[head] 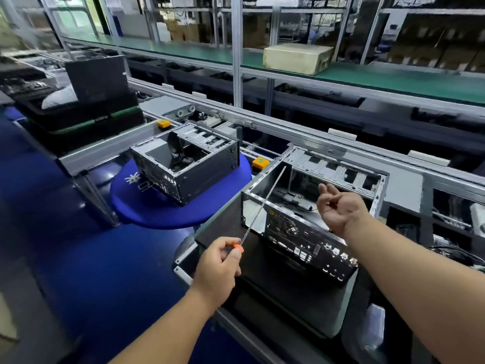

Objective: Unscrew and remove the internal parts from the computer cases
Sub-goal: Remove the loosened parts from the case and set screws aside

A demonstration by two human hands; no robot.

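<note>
Left hand [217,269] grips a long orange-handled screwdriver [259,209] angled over the near open computer case [301,227]; right hand [338,207], fingers loosely curled, holds nothing; no legible writing.

Head view, aimed forward and down over a workbench

A single wide-angle view is given from head height. An open computer case [309,214] is seen close at centre right, a second case [186,164] farther off at centre left, shelving [288,64] across the upper frame; both forearms enter from the lower edge.
</note>
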